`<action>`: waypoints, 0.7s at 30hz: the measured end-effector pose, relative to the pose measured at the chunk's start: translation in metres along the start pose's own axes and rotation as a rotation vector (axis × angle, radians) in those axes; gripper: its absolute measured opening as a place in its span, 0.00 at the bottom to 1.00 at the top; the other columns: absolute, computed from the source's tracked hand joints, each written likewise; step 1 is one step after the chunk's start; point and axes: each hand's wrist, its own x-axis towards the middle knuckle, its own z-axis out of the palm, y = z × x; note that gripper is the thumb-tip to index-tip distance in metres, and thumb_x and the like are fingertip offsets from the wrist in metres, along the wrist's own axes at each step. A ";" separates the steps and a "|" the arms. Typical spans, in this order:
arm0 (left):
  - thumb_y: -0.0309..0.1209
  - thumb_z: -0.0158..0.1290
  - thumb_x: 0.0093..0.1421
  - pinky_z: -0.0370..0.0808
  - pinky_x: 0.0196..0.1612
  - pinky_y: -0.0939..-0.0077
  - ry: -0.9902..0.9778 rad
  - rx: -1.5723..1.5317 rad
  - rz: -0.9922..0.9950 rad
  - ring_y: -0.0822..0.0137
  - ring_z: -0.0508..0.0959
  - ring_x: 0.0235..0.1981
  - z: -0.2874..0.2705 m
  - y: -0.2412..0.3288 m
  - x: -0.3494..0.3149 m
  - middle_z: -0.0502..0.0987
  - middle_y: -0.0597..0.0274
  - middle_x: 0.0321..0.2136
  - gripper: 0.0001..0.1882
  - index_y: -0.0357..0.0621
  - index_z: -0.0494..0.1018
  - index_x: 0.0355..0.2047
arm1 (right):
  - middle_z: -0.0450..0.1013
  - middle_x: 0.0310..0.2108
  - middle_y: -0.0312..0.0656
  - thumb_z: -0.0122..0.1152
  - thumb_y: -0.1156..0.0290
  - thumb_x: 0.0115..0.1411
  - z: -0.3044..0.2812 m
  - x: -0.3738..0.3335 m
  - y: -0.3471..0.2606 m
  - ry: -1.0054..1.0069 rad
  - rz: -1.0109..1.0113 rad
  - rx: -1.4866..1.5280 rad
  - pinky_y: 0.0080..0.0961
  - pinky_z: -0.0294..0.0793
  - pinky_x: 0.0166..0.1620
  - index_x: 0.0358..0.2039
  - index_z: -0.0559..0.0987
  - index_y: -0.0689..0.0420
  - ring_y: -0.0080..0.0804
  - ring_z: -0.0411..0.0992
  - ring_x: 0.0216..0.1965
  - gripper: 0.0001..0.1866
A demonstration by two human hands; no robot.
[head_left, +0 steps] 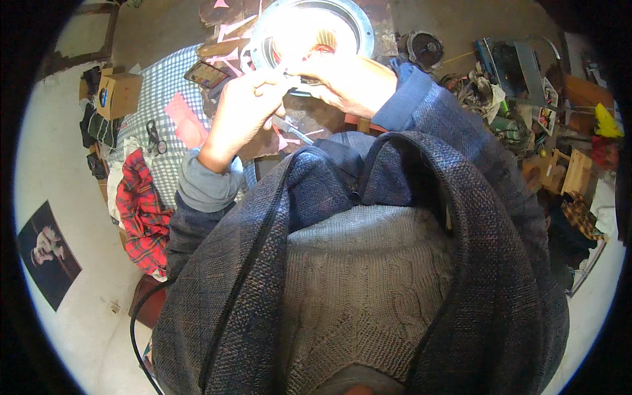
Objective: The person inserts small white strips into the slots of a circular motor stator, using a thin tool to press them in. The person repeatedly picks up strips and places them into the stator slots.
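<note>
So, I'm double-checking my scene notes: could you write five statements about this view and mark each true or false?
1. The left hand and right hand are close together by the round metal-rimmed object. True.
2. Both hands are gloved. False: they are bare.
3. A flat pink piece lies on the blue-and-white checked cloth. True.
4. Nothing red lies on the picture's left. False: a red plaid shirt-like cloth does.
5. The cardboard box is left of the pink piece. True.

Round metal housing [364,26], overexposed, apparently open
</note>
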 end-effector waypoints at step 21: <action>0.36 0.54 0.69 0.76 0.32 0.72 0.184 0.238 0.010 0.68 0.81 0.26 0.028 -0.007 -0.008 0.82 0.57 0.25 0.15 0.36 0.81 0.43 | 0.81 0.51 0.52 0.57 0.62 0.71 0.038 0.135 0.051 0.047 -0.228 -0.358 0.41 0.81 0.56 0.57 0.82 0.51 0.47 0.82 0.47 0.17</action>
